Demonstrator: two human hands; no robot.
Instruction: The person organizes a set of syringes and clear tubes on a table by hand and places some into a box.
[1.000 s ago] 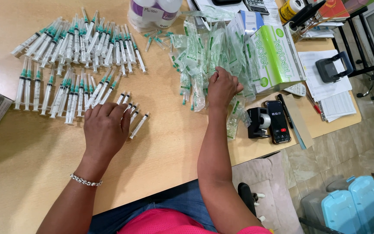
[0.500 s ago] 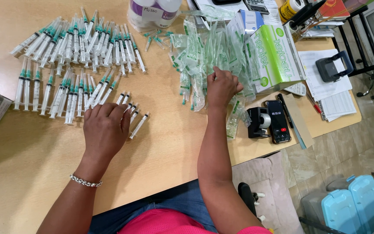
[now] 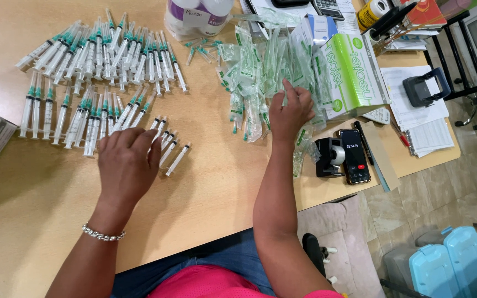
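**A:** ok so what's each hand actually doing here?

**B:** The left hand (image 3: 127, 168) is lying palm down on the table (image 3: 40, 221), fingers spread a bit, fingertips resting on the near end of a small row of syringes (image 3: 168, 146). It isn't gripping anything as far as I can see, just flat on top of them. There's a bracelet (image 3: 101, 234) on that wrist.

**A:** and the right one?

**B:** The right hand (image 3: 289, 113) is over at the wrappers (image 3: 258, 72), the heap of clear and green plastic packets. Its fingers are curled down into the heap with the index finger poking up. It's touching the packets, but I can't tell if it's got one pinched, the fingers hide that.

**A:** where's the rest of the syringes?

**B:** Big batch (image 3: 100, 52) fanned out at the far left of the table, green-tipped, then a second row (image 3: 78, 116) nearer, just beyond the left hand. A few loose caps (image 3: 197, 52) lie between the batch and the wrappers.

**A:** other stuff around?

**B:** A green and white box (image 3: 351, 74) just right of the wrappers, touching the heap. A phone (image 3: 354, 156) and a tape dispenser (image 3: 327, 157) near the table edge, right of the forearm. A white bottle (image 3: 194, 16) at the far edge.
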